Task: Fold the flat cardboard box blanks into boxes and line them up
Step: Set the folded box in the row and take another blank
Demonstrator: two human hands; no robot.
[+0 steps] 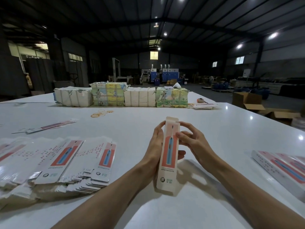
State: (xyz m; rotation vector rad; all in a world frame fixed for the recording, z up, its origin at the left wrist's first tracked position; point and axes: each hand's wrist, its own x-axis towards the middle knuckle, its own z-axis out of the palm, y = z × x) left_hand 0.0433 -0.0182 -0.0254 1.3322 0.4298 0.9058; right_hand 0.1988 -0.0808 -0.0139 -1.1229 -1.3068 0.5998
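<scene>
Flat blanks (69, 162) lie fanned in an overlapping heap at the lower left of the frame, on a white table (222, 129). A few more strays (49, 126) sit above them at mid left, and rubber bands (101, 113) are scattered beyond. At centre, the left hand (154, 146) wraps the left side of a half-formed box (170, 154). Its thumb lies along the near edge and its fingers curl round behind, one tip showing at the far side. The box stands nearly upright, its printed face towards the camera and its top flap raised and not yet tucked. Whether its lower end touches the table cannot be told. The right hand (193, 142) grasps the upper right edge, fingertips bent onto the panel just below the flap. Finished boxes (280, 167) lie side by side at the lower right edge of the frame, well apart from the hands.

The step in hand appears to be squaring the sleeve and closing its upper end. It would go best with the left hand keeping the walls at right angles while the right folds the side tabs in first, then presses the flap down along its crease (thin card buckles if it is forced off the score line). The lower end probably needs the same care before the box joins the row.
</scene>
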